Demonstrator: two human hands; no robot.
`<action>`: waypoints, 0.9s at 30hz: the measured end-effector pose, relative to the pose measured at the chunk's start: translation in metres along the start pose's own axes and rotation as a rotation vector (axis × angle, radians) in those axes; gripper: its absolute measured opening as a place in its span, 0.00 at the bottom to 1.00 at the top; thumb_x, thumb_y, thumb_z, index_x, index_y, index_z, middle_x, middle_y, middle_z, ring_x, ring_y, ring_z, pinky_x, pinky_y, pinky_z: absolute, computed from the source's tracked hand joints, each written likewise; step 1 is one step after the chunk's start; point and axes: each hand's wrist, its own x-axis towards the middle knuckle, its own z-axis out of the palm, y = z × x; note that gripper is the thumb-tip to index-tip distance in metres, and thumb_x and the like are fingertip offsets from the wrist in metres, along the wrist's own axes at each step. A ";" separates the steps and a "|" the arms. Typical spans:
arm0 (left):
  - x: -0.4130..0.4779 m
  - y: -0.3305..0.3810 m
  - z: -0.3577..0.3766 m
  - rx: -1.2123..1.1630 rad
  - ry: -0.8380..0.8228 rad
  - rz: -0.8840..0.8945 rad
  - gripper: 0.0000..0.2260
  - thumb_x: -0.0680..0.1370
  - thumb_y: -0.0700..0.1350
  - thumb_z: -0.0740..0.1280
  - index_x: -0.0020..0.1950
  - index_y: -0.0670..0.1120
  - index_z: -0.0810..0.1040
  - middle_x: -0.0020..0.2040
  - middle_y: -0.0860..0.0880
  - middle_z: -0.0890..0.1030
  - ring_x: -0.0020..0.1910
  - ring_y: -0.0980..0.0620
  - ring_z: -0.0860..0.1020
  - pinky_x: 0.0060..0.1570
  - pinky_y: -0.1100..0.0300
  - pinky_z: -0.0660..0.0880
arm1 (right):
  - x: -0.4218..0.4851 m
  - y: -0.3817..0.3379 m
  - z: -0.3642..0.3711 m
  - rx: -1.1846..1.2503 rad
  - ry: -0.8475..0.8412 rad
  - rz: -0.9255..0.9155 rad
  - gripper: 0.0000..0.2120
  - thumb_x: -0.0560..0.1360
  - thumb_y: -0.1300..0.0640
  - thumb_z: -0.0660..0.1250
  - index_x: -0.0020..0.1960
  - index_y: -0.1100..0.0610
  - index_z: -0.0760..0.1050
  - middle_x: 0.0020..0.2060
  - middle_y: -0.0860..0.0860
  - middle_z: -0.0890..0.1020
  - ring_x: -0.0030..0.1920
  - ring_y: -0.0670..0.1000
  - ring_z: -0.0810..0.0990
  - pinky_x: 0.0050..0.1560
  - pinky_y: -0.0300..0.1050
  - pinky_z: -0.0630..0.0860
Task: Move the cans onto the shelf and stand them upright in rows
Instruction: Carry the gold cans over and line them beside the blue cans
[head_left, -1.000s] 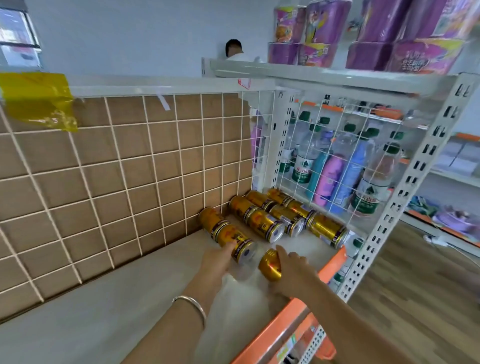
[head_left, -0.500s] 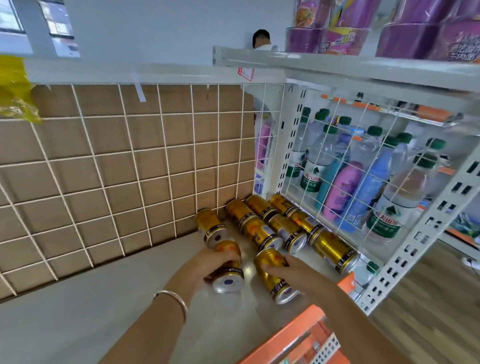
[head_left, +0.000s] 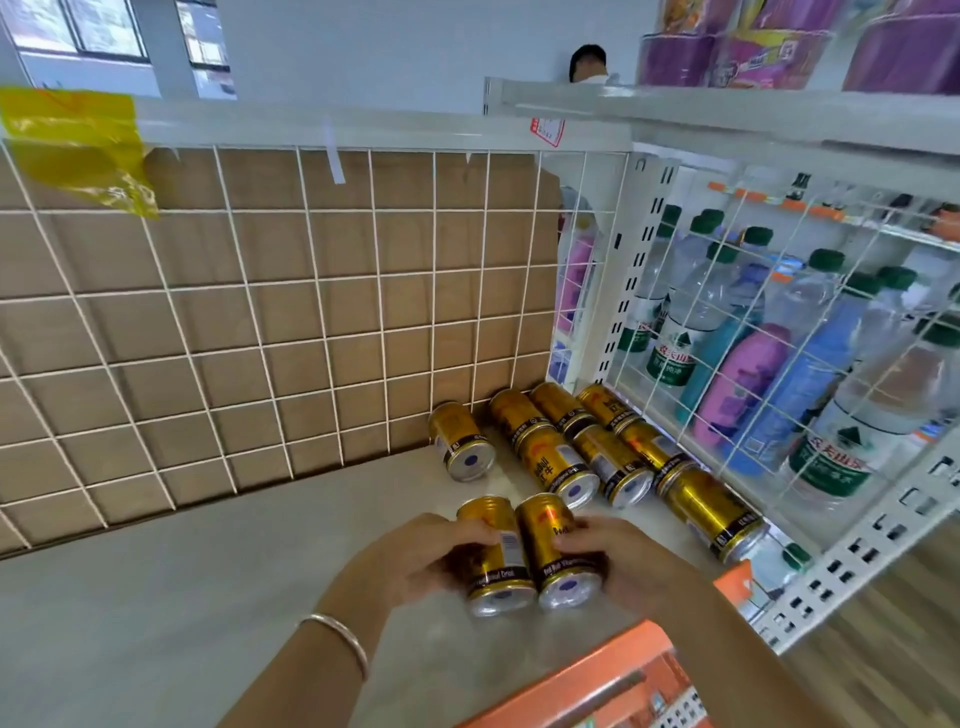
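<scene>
Gripping two cans lying side by side, touching, on the shelf (head_left: 208, 597) near its front: our left hand (head_left: 415, 561) curls round the left can (head_left: 493, 551); our right hand (head_left: 623, 566) round the right can (head_left: 550, 545); we judge it best to tip both upright together, bases flat; other cans (head_left: 561, 457) lie in the back corner.

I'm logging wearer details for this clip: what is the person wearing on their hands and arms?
Both hands are bare, with no gloves. The left hand has a thin silver bangle around its wrist. The right hand shows no ring, watch or bracelet. No sleeves reach the visible forearms.
</scene>
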 end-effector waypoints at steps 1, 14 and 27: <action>-0.003 -0.006 -0.001 -0.069 -0.039 0.009 0.19 0.69 0.36 0.73 0.58 0.35 0.75 0.53 0.37 0.82 0.52 0.41 0.81 0.48 0.50 0.79 | -0.002 0.002 0.002 0.029 -0.018 -0.009 0.31 0.60 0.65 0.73 0.62 0.69 0.72 0.54 0.67 0.80 0.51 0.63 0.81 0.48 0.53 0.79; -0.065 -0.070 -0.065 -0.430 0.069 0.355 0.23 0.68 0.41 0.73 0.60 0.33 0.75 0.56 0.33 0.79 0.53 0.39 0.79 0.54 0.49 0.77 | 0.005 0.012 0.069 0.112 -0.355 -0.056 0.36 0.61 0.64 0.77 0.67 0.58 0.70 0.58 0.60 0.80 0.53 0.60 0.82 0.44 0.51 0.81; -0.236 -0.158 -0.185 -0.512 0.528 0.621 0.18 0.65 0.36 0.70 0.53 0.36 0.78 0.43 0.40 0.83 0.39 0.47 0.83 0.38 0.57 0.81 | -0.011 0.053 0.309 -0.264 -0.627 -0.063 0.31 0.56 0.61 0.72 0.58 0.69 0.73 0.47 0.66 0.79 0.45 0.60 0.81 0.43 0.51 0.80</action>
